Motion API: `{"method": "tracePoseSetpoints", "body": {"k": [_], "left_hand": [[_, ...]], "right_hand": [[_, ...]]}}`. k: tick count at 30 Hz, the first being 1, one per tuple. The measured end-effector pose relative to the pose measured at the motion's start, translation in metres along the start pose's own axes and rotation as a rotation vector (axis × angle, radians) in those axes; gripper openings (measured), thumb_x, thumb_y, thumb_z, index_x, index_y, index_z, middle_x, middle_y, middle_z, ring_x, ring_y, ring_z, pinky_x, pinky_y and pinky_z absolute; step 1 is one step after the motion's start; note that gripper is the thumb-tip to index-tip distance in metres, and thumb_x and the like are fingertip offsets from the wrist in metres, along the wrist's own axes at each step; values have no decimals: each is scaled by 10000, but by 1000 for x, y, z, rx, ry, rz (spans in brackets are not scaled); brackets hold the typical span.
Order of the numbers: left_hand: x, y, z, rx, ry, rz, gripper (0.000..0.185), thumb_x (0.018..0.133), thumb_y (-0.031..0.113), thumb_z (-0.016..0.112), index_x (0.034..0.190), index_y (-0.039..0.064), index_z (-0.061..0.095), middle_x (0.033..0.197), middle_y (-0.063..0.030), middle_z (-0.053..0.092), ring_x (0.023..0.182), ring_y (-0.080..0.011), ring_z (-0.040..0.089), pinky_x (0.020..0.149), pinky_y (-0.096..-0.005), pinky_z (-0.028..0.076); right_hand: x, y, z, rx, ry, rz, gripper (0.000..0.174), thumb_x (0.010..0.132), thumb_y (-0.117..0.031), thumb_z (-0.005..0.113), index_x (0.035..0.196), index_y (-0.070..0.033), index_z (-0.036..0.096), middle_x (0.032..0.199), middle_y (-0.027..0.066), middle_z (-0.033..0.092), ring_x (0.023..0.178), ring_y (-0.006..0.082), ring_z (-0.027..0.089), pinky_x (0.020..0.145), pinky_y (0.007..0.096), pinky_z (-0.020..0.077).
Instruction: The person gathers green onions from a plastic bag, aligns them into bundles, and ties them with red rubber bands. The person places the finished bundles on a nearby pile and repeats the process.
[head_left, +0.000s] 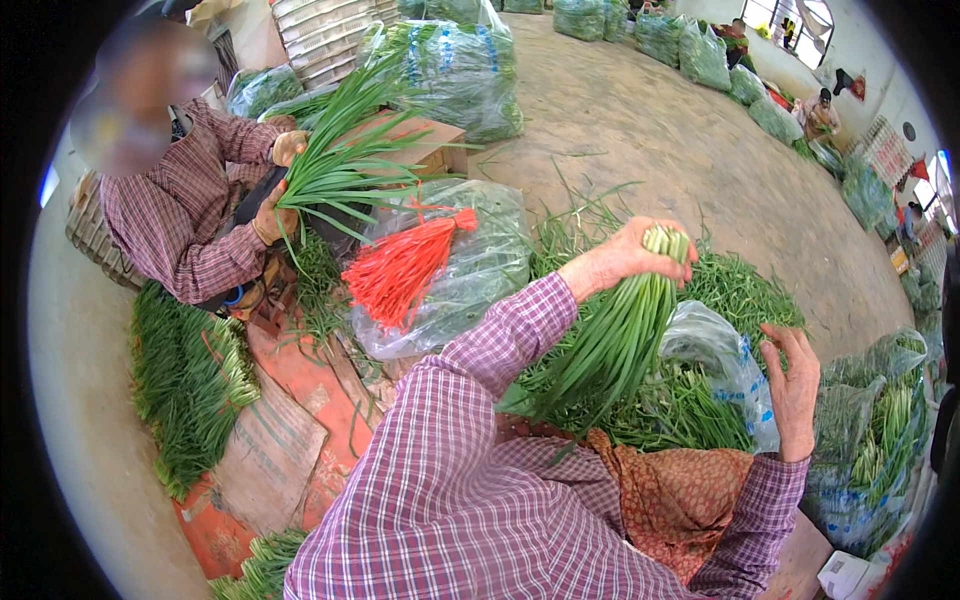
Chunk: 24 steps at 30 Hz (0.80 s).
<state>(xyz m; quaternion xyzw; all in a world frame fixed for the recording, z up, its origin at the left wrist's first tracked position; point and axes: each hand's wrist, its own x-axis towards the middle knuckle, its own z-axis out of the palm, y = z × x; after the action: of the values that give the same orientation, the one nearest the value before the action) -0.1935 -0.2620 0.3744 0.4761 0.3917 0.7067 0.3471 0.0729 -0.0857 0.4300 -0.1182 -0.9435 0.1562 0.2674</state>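
My left hand (637, 251) grips a bunch of green garlic chives (630, 322) near its pale cut ends, which point up while the leaves hang down over my lap. To the right, my right hand (791, 382) is raised with fingers apart, holding nothing. Below it and to its left, an open clear plastic bag (712, 345) with blue print holds loose chives (690, 409). A bundle of red plastic ties (409, 270) lies on a filled plastic bag (487, 232) left of my left hand. Loose leaves (739, 289) are heaped behind the bunch.
A co-worker (187, 202) in gloves sits at left, holding chives (337, 157). Tied bunches (195, 375) lie on the floor beside cardboard (270, 450). A box (435, 142), stacked crates (322, 37) and a full bag (457, 82) stand beyond. Another chive bag (862, 442) stands at right.
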Motion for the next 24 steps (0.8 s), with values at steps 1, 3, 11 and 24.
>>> {"method": "tracePoseSetpoints", "body": {"k": [1,3,11,24], "left_hand": [[1,4,-4,-18,43,20,245,783,30,738,1014,11,657,875,-88,711,818,-181,699,781,-319,565],[0,8,-10,-33,102,93,210,788,46,732,972,29,632,858,-87,694,818,-206,699,777,-340,568],[-10,18,-37,-267,273,206,247,817,69,683,1039,55,576,889,-104,667,859,-272,696,756,-406,580],[-20,11,-48,-351,345,225,218,840,84,672,1024,71,555,889,-76,647,863,-264,682,753,-400,579]], "right_hand": [[1,-3,2,14,-9,24,137,903,-85,669,1008,-2,696,977,129,677,895,257,662,799,338,505],[-1,-7,7,113,-11,3,118,903,-60,663,997,7,687,907,124,686,805,232,669,738,322,510],[-13,-1,18,115,52,37,91,882,-60,694,912,21,663,758,106,656,643,172,601,624,304,477],[-20,-1,23,162,52,122,113,892,-97,707,929,-8,647,722,48,614,625,131,551,581,287,433]]}}
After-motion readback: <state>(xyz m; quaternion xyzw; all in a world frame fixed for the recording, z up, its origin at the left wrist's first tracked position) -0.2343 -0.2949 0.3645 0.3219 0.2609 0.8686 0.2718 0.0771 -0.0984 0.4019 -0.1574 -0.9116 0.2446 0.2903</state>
